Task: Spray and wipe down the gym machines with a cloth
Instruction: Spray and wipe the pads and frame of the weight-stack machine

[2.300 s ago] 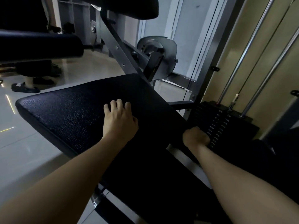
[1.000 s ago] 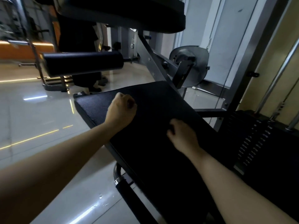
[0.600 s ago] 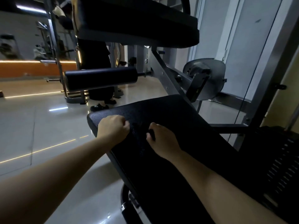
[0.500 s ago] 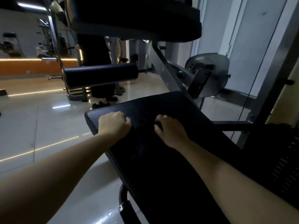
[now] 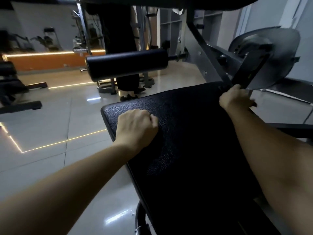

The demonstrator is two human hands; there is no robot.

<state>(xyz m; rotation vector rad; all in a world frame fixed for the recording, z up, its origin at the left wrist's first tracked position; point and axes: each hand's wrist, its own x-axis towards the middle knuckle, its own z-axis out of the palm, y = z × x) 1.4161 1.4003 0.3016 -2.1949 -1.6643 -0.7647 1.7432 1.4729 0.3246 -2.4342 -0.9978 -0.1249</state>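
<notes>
Machine pad [image 5: 194, 141], left hand [image 5: 135, 128] atop, right hand [image 5: 235, 99] at corner

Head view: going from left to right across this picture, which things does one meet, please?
Dark bench frame at the left edge → left hand, fist on the seat pad → right hand at the pad's far corner → grey metal disc.

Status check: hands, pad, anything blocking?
Left hand fisted on seat pad, near its left corner. Right hand at pad's far edge; cloth not discernible. Foam roller beyond pad, clear of both hands.
</notes>
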